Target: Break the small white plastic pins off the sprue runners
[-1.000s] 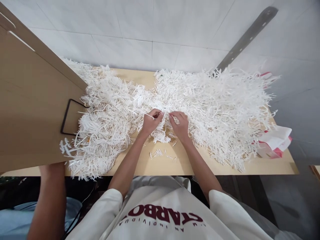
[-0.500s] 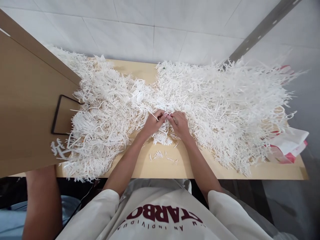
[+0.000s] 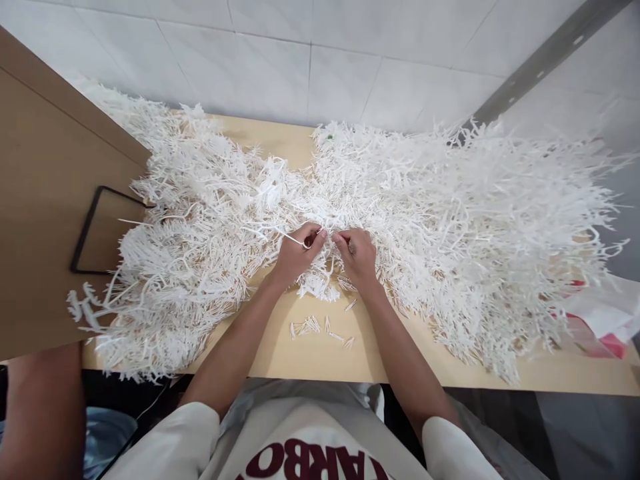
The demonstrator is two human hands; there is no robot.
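Note:
A thin white branched plastic strand point(image 3: 291, 235) is pinched in my left hand point(image 3: 299, 255), its tail sticking out to the left past the thumb. My right hand point(image 3: 358, 257) is a short gap away, thumb and fingertips pressed together; whatever they hold is too small to make out. Around both hands spreads a large heap of similar white branched strands point(image 3: 450, 213). Closer to my body, several short white sticks point(image 3: 307, 325) lie loose on the wooden tabletop point(image 3: 320, 360).
On the left a brown board point(image 3: 45, 200) with a black wire bracket point(image 3: 85, 230) stands upright. Another person's arm point(image 3: 45, 407) shows below it. A red and white plastic bag point(image 3: 600, 320) lies at the right end. A tiled wall point(image 3: 270, 73) rises behind.
My hands, close together before, are now apart, with the strand staying in my left hand. The camera view has shifted a little, so the table appears larger.

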